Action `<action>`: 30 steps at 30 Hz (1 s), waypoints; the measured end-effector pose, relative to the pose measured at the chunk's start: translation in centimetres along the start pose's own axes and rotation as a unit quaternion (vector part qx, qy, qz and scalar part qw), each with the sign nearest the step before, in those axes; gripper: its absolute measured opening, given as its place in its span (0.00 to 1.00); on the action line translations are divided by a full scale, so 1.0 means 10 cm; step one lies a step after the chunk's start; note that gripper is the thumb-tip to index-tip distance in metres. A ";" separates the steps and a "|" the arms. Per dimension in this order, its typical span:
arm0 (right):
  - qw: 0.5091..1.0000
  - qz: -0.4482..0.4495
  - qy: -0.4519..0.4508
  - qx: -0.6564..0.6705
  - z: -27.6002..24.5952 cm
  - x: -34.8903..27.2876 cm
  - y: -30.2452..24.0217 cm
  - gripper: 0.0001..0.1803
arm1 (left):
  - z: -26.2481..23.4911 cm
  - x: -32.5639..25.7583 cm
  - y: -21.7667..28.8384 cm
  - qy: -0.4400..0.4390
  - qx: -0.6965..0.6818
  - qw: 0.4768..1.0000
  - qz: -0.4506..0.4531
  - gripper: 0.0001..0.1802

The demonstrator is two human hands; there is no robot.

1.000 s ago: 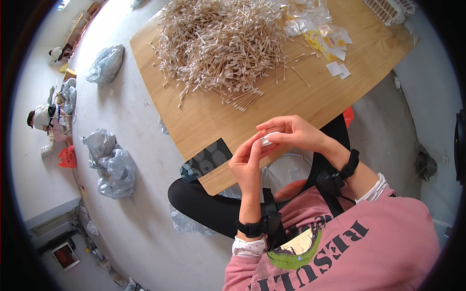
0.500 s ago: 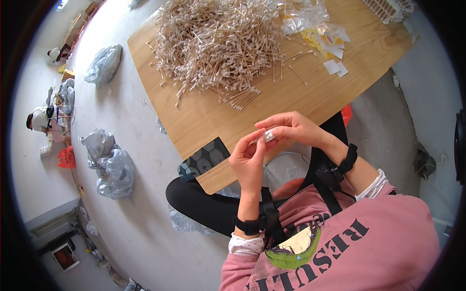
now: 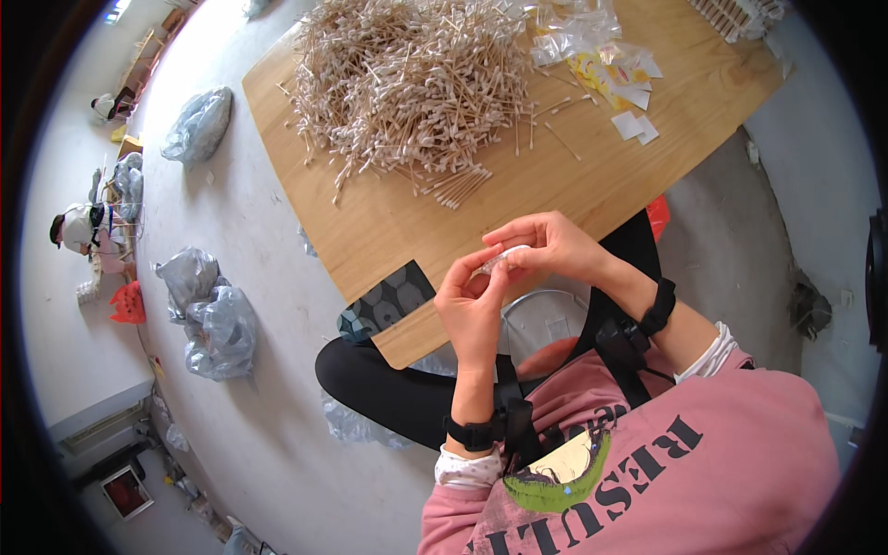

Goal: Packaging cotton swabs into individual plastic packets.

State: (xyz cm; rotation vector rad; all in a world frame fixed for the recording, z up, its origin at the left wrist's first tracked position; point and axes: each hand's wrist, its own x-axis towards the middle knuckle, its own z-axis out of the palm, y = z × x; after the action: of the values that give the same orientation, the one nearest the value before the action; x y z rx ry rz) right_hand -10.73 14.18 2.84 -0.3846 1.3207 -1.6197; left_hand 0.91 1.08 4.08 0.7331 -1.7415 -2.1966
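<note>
Close together above the near edge of the wooden table (image 3: 546, 199), my left hand (image 3: 470, 301) and my right hand (image 3: 552, 247) are both closed around a small bundle of cotton swabs (image 3: 499, 258). Only its white end shows between thumbs and fingers; the rest is hidden. Beyond the hands lies a big heap of loose cotton swabs (image 3: 412, 88), white-tipped with wooden sticks. A few swabs (image 3: 460, 188) are fanned out in a row at the heap's near edge.
Clear plastic packaging (image 3: 578, 32), a yellow printed wrapper (image 3: 610, 79) and small white cards (image 3: 634, 128) lie right of the heap. Bundled swabs (image 3: 735, 17) sit at the far right corner. A dark patterned mat (image 3: 388, 301) covers the left corner. Grey plastic bags (image 3: 217, 324) stand on the floor.
The swab bundle has turned a little between my fingers and shows a narrower white end. Both hands stay in nearly the same place.
</note>
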 end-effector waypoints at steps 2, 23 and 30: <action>1.000 0.005 -0.005 0.020 -0.01 0.00 0.01 0.23 | -0.01 0.01 -0.01 -0.002 0.020 1.000 -0.001 0.12; 0.997 -0.013 0.050 -0.054 0.04 0.12 0.06 0.19 | -0.12 0.02 -0.09 -0.012 -0.123 0.992 -0.022 0.14; 0.998 0.026 0.047 0.034 0.13 0.01 -0.06 0.20 | -0.25 -0.12 0.12 0.047 0.071 0.996 0.006 0.09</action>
State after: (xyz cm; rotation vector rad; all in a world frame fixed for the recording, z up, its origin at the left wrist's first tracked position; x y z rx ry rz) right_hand -10.13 13.38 3.85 -0.2331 1.3307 -1.6505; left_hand 3.10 -0.78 5.10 0.8422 -1.8628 -2.0118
